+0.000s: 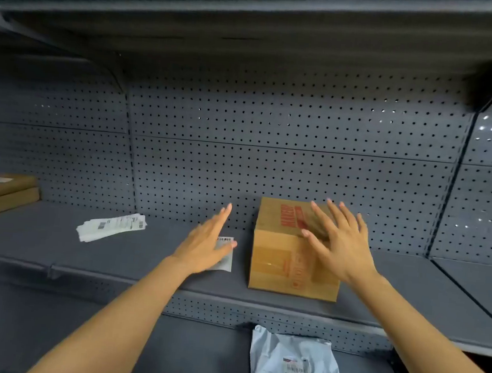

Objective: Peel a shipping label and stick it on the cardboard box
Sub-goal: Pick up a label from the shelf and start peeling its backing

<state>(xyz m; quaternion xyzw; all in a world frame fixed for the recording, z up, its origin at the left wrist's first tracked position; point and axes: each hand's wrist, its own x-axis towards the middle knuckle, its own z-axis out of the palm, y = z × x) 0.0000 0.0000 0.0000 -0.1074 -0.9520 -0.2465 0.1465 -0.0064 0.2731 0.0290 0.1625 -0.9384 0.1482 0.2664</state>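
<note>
Shelving fills the head view — grey metal, with a perforated back panel [286, 148] and another shelf board [253, 17] overhead. On the middle shelf [143, 254] both bare hands reach forward with fingers spread apart, clamped on nothing.

The left hand [203, 246] is flat and open; a small shipping label [227, 254] with a barcode lies on the shelf just under and beyond its fingertips, partly hidden by the palm. Whether the hand touches it cannot be told.

The cardboard box [280, 260] with red print stands upright on the shelf just right of the left fingers. The right hand [337, 248] is in front of its upper right part, fingers fanned over the top edge; contact is unclear.

Well to the left of the left fingers lies a loose stack of label sheets [112, 226], and farther left, at the frame's edge, two flat brown cartons [3, 195]. Below the right forearm, on the lower shelf [194, 357], rests a crumpled white mailer bag [294, 369].
</note>
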